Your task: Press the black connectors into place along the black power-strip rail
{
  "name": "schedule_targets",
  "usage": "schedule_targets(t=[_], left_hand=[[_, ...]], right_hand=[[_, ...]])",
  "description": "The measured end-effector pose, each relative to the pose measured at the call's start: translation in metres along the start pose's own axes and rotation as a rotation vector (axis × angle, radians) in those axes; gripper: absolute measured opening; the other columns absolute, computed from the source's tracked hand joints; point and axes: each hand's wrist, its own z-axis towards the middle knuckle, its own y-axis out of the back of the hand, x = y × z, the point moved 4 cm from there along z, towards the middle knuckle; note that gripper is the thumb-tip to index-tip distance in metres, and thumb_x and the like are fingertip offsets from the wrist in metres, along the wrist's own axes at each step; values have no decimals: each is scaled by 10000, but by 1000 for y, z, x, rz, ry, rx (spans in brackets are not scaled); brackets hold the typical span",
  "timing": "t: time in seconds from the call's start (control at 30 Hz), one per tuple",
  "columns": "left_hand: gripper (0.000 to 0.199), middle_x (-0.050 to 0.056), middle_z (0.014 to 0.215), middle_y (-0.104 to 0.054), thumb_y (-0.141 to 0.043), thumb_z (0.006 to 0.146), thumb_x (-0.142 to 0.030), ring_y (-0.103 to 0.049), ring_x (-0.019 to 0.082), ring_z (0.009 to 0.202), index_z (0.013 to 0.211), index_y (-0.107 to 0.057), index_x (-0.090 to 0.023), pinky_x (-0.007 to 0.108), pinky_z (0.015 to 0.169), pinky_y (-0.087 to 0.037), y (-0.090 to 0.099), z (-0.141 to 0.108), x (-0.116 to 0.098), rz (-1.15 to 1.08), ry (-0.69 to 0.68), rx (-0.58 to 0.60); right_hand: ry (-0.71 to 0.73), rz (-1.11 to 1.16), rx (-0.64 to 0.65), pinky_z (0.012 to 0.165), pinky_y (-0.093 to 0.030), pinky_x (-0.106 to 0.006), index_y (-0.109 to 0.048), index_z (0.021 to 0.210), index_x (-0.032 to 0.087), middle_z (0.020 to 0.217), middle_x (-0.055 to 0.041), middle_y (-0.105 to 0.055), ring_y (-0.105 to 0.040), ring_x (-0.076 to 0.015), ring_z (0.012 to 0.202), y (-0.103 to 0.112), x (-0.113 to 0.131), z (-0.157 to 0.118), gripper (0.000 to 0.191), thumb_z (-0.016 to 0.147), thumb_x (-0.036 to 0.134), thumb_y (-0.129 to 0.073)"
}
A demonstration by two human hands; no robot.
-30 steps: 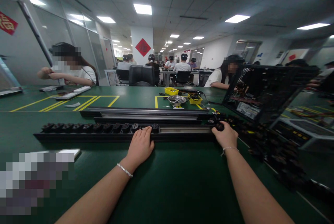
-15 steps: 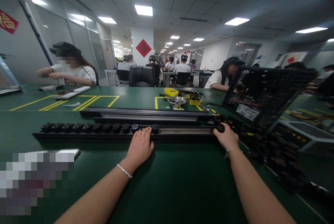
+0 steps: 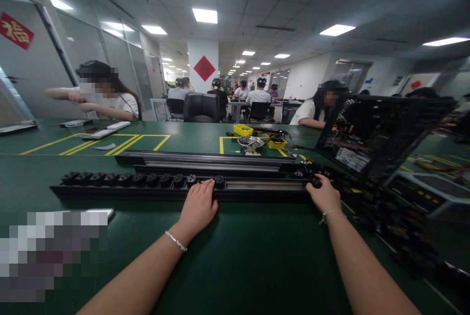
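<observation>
A long black track (image 3: 176, 194) lies across the green table in front of me. Several round black socket modules (image 3: 151, 180) sit in a row along its left part, and one more module (image 3: 220, 181) is just right of my left hand. My left hand (image 3: 199, 207) is closed over the track, its fingers across the top and its thumb at the front side. At the track's right end, my right hand (image 3: 326, 194) pinches a small black socket module, mostly hidden by the fingers. Between the hands the track's pale inner channel (image 3: 264, 185) shows.
Behind lie more black tracks (image 3: 205, 159). A metal bowl (image 3: 250, 143) and yellow bins (image 3: 243, 130) stand farther back. On the right are a heap of black modules (image 3: 398, 229), an open computer case (image 3: 385, 133) and a power supply unit (image 3: 422, 192). Co-workers sit across the table.
The view has shifted slightly. My right hand has moved a little to the right at the track's end. My left hand stays in place on the track.
</observation>
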Motion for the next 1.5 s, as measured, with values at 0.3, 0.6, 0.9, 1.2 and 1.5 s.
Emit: schedule_targets(t=[0.3, 0.6, 0.9, 1.2, 1.5], left_hand=[[484, 132, 1284, -553, -485, 797, -248, -509, 265, 1165, 1263, -485, -117, 435, 1026, -359, -3, 0, 3, -8, -2, 4], [485, 129, 1275, -560, -494, 791, -242, -510, 256, 1163, 1259, -486, -118, 427, 1030, -360, -2, 0, 2, -8, 1, -5], [487, 127, 1287, -553, -489, 789, -236, -510, 258, 1161, 1266, -485, -136, 431, 1022, -358, -2, 0, 2, -23, -9, 3], [474, 123, 1285, -552, -480, 797, -236, -510, 259, 1156, 1257, -489, -120, 420, 1024, -357, -2, 0, 2, -5, -12, 0], [474, 116, 1284, -554, -476, 800, -237, -512, 253, 1157, 1261, -485, -128, 411, 1025, -352, -3, 0, 2, -8, -16, -9]], right_hand=[[-13, 14, -9, 853, -438, -397, -540, 1240, 233, 1068, -92, -634, -565, -277, 983, 1, -1, 0, 557, 719, 425, -504], [-9, 16, -14, 835, -444, -388, -542, 1233, 230, 1087, -90, -638, -587, -268, 941, 3, -2, 3, 537, 721, 385, -499], [-7, 26, -23, 784, -453, -367, -559, 1195, 218, 1024, -99, -647, -610, -252, 867, 6, -4, 5, 500, 722, 367, -499], [-41, 52, -8, 812, -452, -373, -543, 1218, 213, 1074, -101, -633, -604, -256, 902, 7, -6, 4, 527, 722, 386, -506], [-99, 109, -27, 855, -440, -372, -517, 1243, 213, 1116, -96, -620, -586, -268, 973, 11, -4, -1, 563, 706, 382, -530]])
